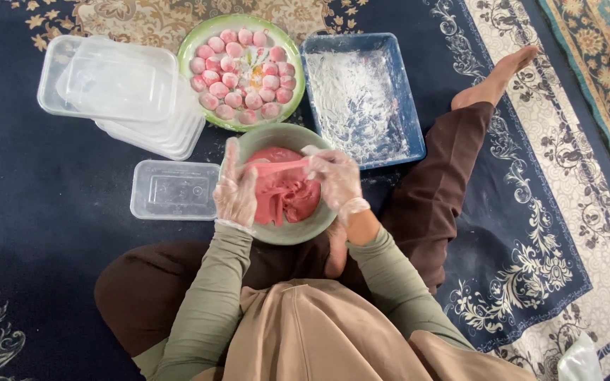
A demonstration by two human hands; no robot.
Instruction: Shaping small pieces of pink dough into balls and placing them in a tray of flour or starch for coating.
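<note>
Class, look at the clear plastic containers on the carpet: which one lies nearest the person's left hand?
The single small container lying alone just beside the left hand; the others sit stacked farther off, next to the plate.

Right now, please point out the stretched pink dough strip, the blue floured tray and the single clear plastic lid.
stretched pink dough strip (280, 166), head view, its middle
blue floured tray (412, 106), head view, right rim
single clear plastic lid (174, 189), head view, its centre

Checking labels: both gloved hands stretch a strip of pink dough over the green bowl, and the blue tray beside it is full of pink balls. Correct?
Not quite. The blue tray holds only white flour; the pink balls sit on the green-rimmed plate. The head view shows it. The rest holds: left hand and right hand stretch the dough strip over the green bowl.
</note>
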